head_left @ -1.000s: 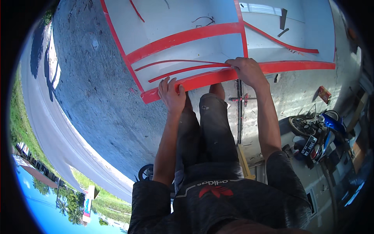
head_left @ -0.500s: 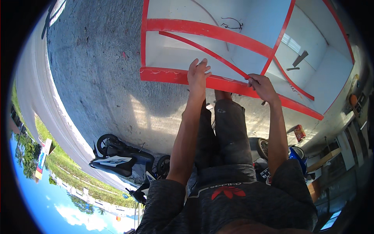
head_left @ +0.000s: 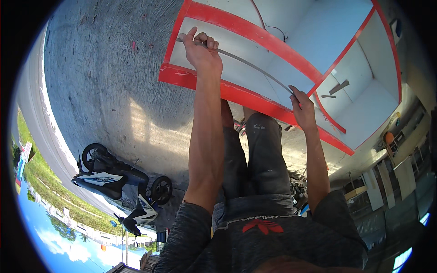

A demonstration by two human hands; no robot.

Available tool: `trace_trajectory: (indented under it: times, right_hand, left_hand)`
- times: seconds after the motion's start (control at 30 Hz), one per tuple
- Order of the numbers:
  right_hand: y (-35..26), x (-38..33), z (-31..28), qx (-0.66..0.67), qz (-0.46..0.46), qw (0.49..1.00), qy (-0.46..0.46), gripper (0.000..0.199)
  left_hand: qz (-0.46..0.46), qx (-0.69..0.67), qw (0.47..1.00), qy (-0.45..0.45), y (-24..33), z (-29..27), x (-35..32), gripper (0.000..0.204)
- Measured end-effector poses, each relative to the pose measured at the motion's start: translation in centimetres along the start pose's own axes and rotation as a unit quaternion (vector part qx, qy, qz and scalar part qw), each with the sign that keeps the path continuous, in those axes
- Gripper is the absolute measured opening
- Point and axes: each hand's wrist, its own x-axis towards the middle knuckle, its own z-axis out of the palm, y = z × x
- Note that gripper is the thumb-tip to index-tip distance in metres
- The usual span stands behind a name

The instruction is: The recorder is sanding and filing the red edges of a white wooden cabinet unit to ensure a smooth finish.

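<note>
A long, thin strip (head_left: 255,68) slants between my hands, its grey-brown side showing. Its left end lies in my left hand (head_left: 203,51), with curled fingers around it and the thumb stretched toward the tip. My right hand (head_left: 302,107) pinches the other end between thumb and fingers. Behind the strip is a large white cabinet with red edging (head_left: 268,41), close in front of my legs. The strip crosses one of its openings, above the red front edge (head_left: 255,99). Whether the strip touches the cabinet, I cannot tell.
Inside the right compartment lie small offcuts (head_left: 339,86) and a curved red strip (head_left: 328,114). A thin cable (head_left: 276,29) hangs in the upper compartment. A motorcycle (head_left: 120,179) is parked on the concrete at left. Boards (head_left: 387,182) lean at the right.
My left hand, open before, has moved up and left and closed on the strip's left end. The strip has turned from its red side to its grey-brown side. The view has shifted.
</note>
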Motion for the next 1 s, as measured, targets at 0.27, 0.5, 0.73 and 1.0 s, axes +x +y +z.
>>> trace_trajectory:
  times: [0.27, 0.5, 0.73, 1.0]
  right_hand:
    - [-4.7, 2.9, 2.2, 0.043, -0.039, 0.998, 0.039, 0.038]
    - [-6.6, 9.5, -2.2, 0.047, -0.064, 0.994, 0.070, 0.031]
    - [-4.8, 15.9, -7.3, -0.060, 0.005, 0.996, -0.071, 0.032]
    - [-3.7, 18.2, -5.6, 0.038, 0.000, 0.991, -0.131, 0.027]
  left_hand:
    - [0.114, 0.162, 0.977, -0.084, -0.7, 1.7, -0.6, 0.034]
    - [0.480, 0.537, 0.686, -0.104, 2.6, 3.9, 1.1, 0.052]
    - [0.551, 0.684, 0.257, -0.404, 1.8, 6.6, 5.5, 0.043]
    - [0.383, 0.742, 0.323, -0.444, 3.6, 5.9, 7.6, 0.023]
